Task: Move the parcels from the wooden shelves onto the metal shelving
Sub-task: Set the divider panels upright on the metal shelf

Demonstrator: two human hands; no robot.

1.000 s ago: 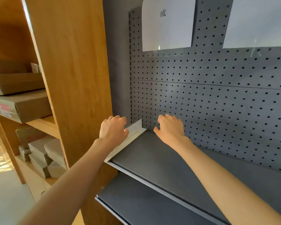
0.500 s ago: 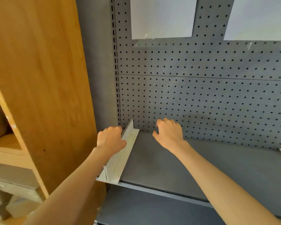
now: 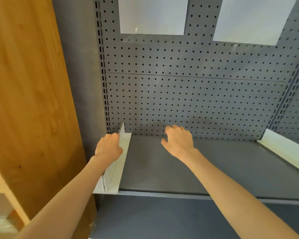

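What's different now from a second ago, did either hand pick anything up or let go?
Mostly the view swung right: the wooden shelves with their parcels have slid almost out of frame, and a second white divider now shows at the right. No grip taken or released. The left hand stays against the left white divider, and the right hand stays over the bare metal shelf.

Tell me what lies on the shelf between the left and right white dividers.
Only the right hand over bare grey metal shelf, in the head view; no parcel lies between the left divider and right divider.
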